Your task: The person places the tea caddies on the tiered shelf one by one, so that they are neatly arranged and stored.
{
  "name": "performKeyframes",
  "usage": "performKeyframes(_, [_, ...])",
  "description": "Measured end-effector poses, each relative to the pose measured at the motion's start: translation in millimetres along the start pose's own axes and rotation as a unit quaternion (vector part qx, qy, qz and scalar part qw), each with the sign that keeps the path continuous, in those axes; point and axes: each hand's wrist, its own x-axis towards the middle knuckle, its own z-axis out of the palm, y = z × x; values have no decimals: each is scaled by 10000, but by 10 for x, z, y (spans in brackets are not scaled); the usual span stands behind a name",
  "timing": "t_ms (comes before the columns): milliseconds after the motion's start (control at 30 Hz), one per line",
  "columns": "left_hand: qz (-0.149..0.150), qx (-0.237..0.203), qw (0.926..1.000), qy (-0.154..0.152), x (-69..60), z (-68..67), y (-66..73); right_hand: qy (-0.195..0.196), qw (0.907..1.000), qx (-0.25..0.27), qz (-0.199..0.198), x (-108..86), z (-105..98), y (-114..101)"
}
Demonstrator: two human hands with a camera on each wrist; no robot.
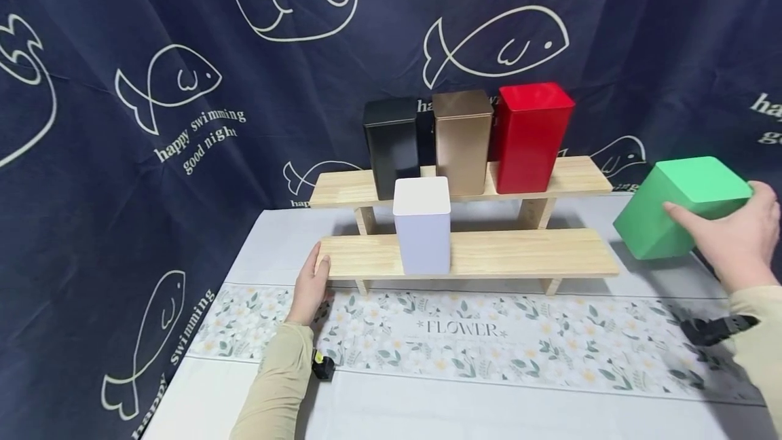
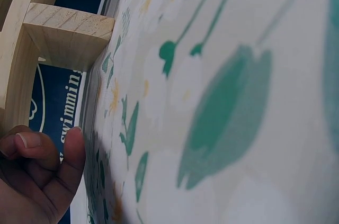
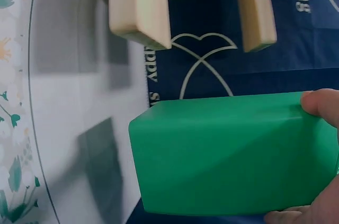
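My right hand (image 1: pixel 742 236) grips a green rectangular canister (image 1: pixel 666 212) by its upper part, thumb on the near side. The canister is tilted, off the table, to the right of a two-tier wooden shelf (image 1: pixel 519 253). In the right wrist view the green canister (image 3: pixel 233 155) fills the lower right, with a thumb and fingertips at its edges. My left hand (image 1: pixel 310 284) holds the left end of the lower tier; in the left wrist view its fingers (image 2: pixel 37 147) are bent beside the wood. A white canister (image 1: pixel 424 229) stands on the lower tier, left of its middle.
Black (image 1: pixel 393 148), bronze (image 1: pixel 462 144) and red (image 1: pixel 531 141) canisters stand on the upper tier. Before the shelf a floral runner (image 1: pixel 464 352) crosses the white table (image 1: pixel 489 413). A navy curtain (image 1: pixel 275 87) with fish drawings hangs behind and along the left.
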Motion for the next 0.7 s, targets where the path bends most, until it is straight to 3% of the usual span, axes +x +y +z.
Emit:
performKeyframes(300, [-3, 70, 10000, -43, -23, -17, 43, 75, 9996, 207, -163, -188, -148, -153])
performKeyframes(700, [-44, 98, 9999, -20, -20, -3, 37, 31, 9902, 1008, -970, -454, -347, -286])
